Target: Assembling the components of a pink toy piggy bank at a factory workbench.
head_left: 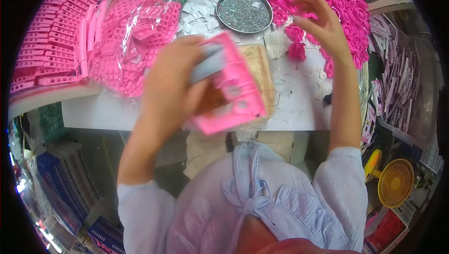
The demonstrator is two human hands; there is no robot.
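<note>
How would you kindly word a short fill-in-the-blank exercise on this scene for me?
1. The main colour of the casing in the left hand is ____.
2. In the picture, the dish is to the ____ of the clear bag.
3. The fan at the lower right is coloured ____.

Missing words: pink; right; yellow.

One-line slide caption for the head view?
Left hand holds a pink plastic housing over the worktable; right hand hovers by pink plastic parts, near a round dish of small metal pieces.
</note>
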